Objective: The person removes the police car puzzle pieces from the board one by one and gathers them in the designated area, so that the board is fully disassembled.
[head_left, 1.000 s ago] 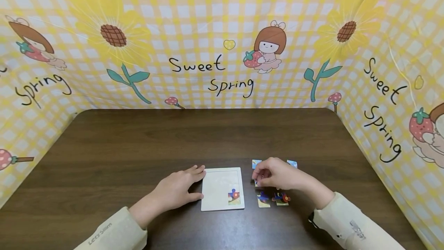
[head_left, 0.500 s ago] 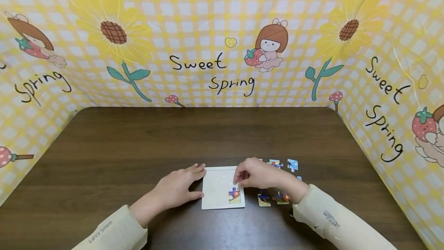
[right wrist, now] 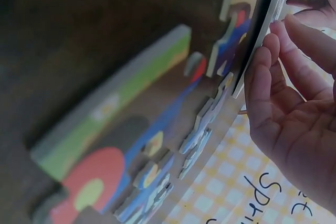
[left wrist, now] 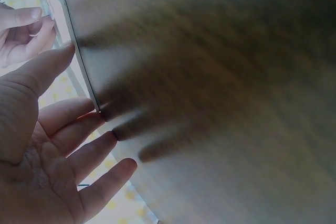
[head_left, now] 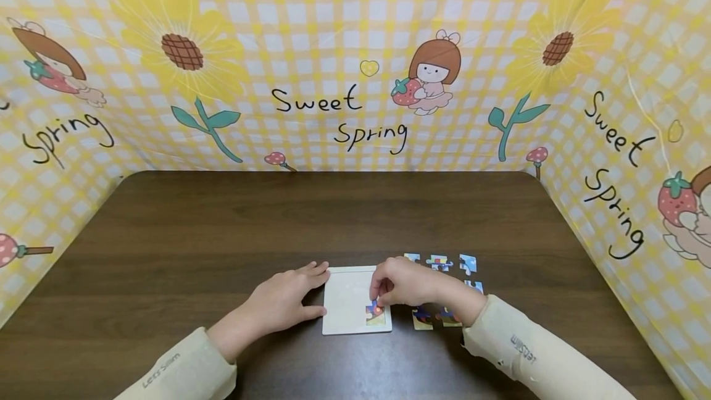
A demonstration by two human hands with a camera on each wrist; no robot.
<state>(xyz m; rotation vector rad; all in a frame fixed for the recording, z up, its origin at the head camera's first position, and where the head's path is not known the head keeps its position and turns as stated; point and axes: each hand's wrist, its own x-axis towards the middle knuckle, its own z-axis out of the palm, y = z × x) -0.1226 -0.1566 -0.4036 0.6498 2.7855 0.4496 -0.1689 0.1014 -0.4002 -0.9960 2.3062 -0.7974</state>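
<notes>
A white square puzzle tray [head_left: 344, 301] lies on the table, one colourful jigsaw piece [head_left: 376, 315] in its near right corner. My left hand [head_left: 280, 301] rests at the tray's left side; in the left wrist view its thumb and some straight fingers touch the tray edge [left wrist: 79, 66]. Over the tray's right part, just above the placed piece, my right hand [head_left: 408, 283] pinches another jigsaw piece between thumb and fingertips. That piece is almost wholly hidden by the fingers. In the right wrist view the right hand [right wrist: 299, 87] shows its curled fingers at the tray.
Several loose jigsaw pieces lie right of the tray, among them a blue corner piece [head_left: 468, 263], a red and yellow one [head_left: 439, 262] and a nearer one [head_left: 422, 320]. The dark wooden table [head_left: 311, 215] meets a checked cloth [head_left: 233, 141] behind and at the sides.
My right hand has moved left from the loose pieces to the tray with a jigsaw piece, then slightly lower there. The left hand has stayed at the tray's left edge.
</notes>
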